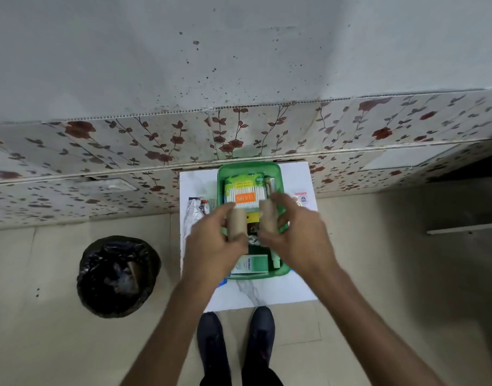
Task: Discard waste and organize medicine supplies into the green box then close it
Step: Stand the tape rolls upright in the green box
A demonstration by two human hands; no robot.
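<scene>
Green box (pixel 222 174) open on white surface (pixel 295 288), against floral-tiled wall. Left hand (pixel 215 240): fingers closed round cardboard tube (pixel 237 222), held upright above box. Right hand (pixel 293 235): fingers closed round second cardboard tube (pixel 269 217), same height, just beside first. Inside box: cotton-swab pack (pixel 244 194) at far end, green-white carton (pixel 251 265) at near end. Bin with black liner (pixel 117 275) on floor, left of surface.

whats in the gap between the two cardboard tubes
Head view: between the left-held brown cardboard tube and the right-held one shows the open green plastic box, with a yellow item and crumpled foil.
</scene>
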